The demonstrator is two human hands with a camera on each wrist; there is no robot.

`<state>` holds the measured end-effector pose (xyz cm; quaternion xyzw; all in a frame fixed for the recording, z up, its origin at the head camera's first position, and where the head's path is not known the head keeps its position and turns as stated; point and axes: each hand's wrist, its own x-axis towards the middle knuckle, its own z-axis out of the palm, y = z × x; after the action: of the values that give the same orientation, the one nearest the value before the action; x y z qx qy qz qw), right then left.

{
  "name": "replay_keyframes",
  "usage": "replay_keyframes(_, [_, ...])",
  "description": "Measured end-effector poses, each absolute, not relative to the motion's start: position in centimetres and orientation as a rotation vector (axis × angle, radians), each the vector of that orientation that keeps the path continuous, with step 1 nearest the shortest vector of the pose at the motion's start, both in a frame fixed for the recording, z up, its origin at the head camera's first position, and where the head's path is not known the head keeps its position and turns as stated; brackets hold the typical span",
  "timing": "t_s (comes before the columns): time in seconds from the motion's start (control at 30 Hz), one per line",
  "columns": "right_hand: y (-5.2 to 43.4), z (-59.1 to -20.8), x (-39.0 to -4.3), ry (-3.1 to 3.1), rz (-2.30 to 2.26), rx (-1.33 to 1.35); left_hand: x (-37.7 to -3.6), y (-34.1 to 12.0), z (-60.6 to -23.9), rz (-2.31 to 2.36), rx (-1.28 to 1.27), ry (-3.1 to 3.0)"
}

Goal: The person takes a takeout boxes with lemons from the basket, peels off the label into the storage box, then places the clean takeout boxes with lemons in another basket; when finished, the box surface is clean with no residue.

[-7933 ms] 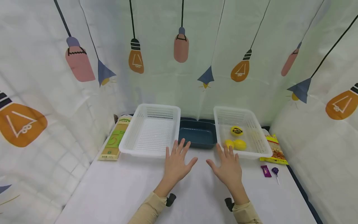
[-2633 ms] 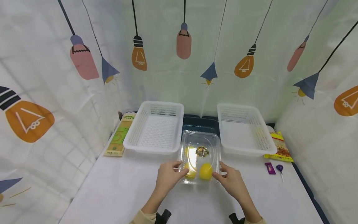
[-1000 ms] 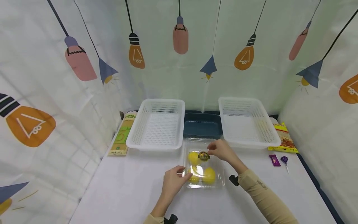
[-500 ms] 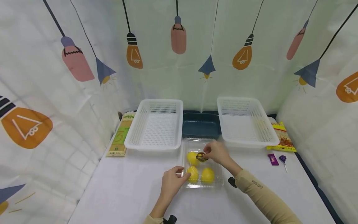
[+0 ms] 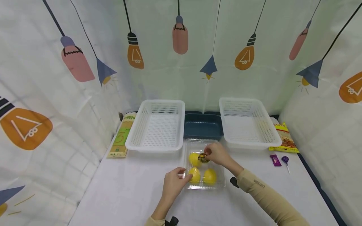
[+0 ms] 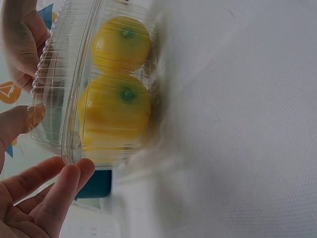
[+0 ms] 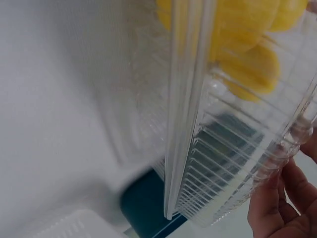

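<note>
A clear plastic clamshell box (image 5: 216, 150) with ribbed sides lies on the table, its lid down. Inside are three round yellow fruits (image 5: 210, 176); the left wrist view shows green stem marks on them. My left hand (image 5: 173, 185) grips the box's left edge, the thumb on the lid's side and the fingertips at the rim. A dark round sticker with gold print (image 5: 202, 158) is on the lid. My right hand (image 5: 219, 154) reaches over from the right with curled fingers, thumb and index fingertip meeting at the sticker's right edge. In the right wrist view its fingertips (image 7: 267, 201) touch the lid.
Behind the box stand a white basket (image 5: 155, 149) on the left, a dark blue tray (image 5: 203, 126) in the middle and another white basket (image 5: 251, 142) on the right. A green-yellow packet (image 5: 121, 138), yellow snack bag (image 5: 285, 138), purple candy (image 5: 275, 160) and lollipop (image 5: 285, 159) lie outward.
The box came out of the right basket to the table's middle, held by both hands. My right hand then left its right side and came to the sticker. My left hand stayed.
</note>
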<state>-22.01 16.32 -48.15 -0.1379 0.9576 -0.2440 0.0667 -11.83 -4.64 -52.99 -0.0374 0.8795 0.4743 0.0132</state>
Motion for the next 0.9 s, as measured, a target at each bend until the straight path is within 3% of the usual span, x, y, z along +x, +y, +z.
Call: replay_keyframes(0.9, [17.0,-48.1,-23.3,2.819,-0.772,-0.470,-11.8,-4.7,-53.1,1.480,-0.107,2.751])
